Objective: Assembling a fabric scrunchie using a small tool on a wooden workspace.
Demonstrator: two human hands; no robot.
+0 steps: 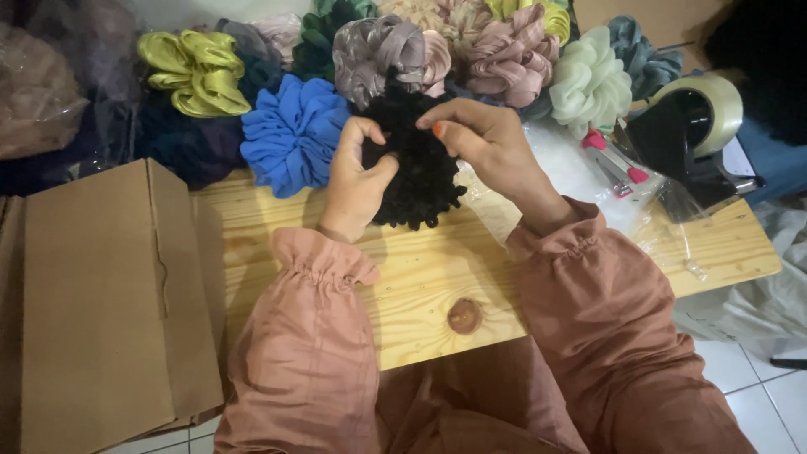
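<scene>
At far left a cardboard box (109, 303) stands beside the wooden surface (420, 277). Along the far edge runs a row of scrunchies, with a yellow-green one (197, 71) and a blue one (290, 134) on the left. Your left hand (357, 176) pinches the near-left edge of the black scrunchie (420, 160), thumb and fingers closed on its ruffle. Your right hand (487, 143) grips its far-right side, fingers curled over the fabric. It sits just above the surface, at the middle. You seem to be shaping it; the ruffles look like they need even spreading. At right stand a stapler (614, 164) and a tape dispenser (693, 126).
</scene>
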